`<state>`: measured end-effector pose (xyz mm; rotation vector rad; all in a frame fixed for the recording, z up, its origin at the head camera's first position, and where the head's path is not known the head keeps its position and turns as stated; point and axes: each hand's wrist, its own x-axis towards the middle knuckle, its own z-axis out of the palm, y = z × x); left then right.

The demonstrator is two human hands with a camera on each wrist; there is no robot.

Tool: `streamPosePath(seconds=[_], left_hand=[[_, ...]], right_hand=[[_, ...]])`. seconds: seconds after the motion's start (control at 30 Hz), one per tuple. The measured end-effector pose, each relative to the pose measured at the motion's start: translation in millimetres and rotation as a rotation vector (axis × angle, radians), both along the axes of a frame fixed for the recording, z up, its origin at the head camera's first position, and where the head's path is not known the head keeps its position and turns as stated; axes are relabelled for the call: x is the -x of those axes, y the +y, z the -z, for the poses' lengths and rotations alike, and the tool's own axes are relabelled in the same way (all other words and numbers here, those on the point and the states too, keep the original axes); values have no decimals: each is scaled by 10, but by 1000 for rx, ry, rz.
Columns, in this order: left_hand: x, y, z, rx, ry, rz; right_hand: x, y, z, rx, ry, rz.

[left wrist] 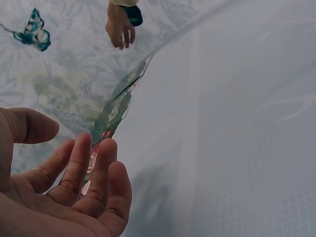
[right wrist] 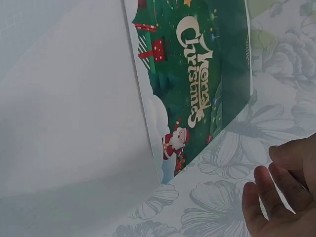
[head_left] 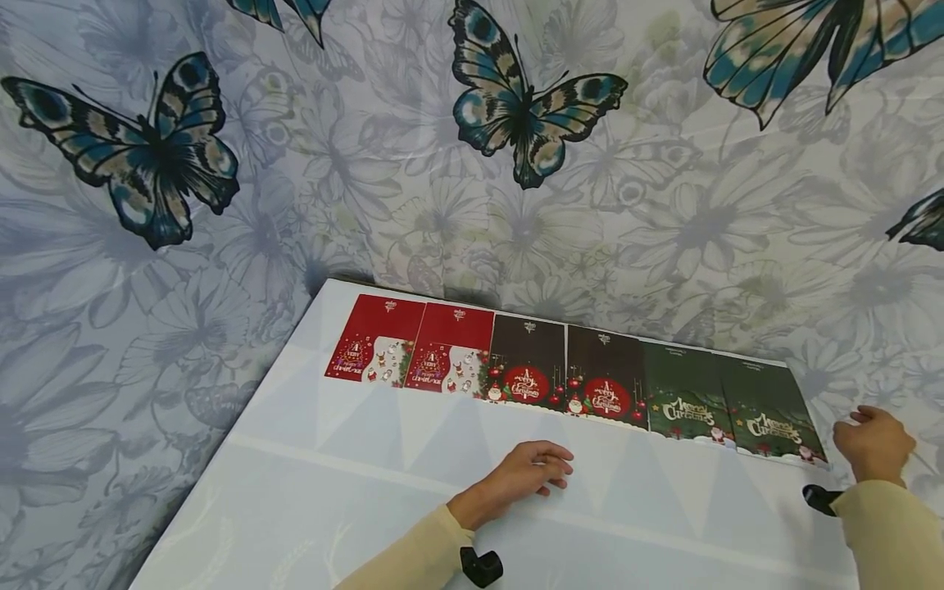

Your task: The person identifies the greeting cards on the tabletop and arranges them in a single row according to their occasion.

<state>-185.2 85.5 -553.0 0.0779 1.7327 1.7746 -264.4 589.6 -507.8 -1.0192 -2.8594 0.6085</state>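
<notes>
Christmas cards lie unfolded in a row along the table's back edge in the head view: two red cards, two dark brown cards and two green cards. My left hand hovers over the table in front of the dark brown cards, its fingers loosely bent, touching no card. In the left wrist view its palm faces up with nothing in it. Just past the right end of the row, my right hand hangs beside the outer green card, fingers loosely curled. The right wrist view shows it holding nothing, apart from the green card.
The white table has a pale triangle pattern, with its left edge slanting toward me. Behind it hangs a floral cloth with large teal butterflies. Both wrists carry small black devices over beige sleeves.
</notes>
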Motion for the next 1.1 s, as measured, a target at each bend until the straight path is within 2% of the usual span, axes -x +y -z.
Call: streamPosePath(seconds=[0.17, 0.4, 0.57, 0.67, 0.73, 0.9, 1.1], left_hand=[[9, 1, -4, -4, 3, 3], [49, 1, -21, -7, 38, 0], [166, -39, -9, 16, 112, -67], [252, -94, 9, 61, 192, -114], [304, -156, 16, 115, 276, -134], [332, -420, 3, 323, 496, -184], [317, -706, -78, 614, 703, -236]], right_hand=[[-30, -42, 47, -16, 39, -37], [-119, -24, 107, 26, 23, -70], [-203, -85, 101, 42, 65, -133], [-231, -175, 105, 7, 106, -193], [-230, -256, 100, -12, 126, -230], [-204, -585, 101, -14, 144, -329], [-240, -1059, 15, 0, 177, -437]])
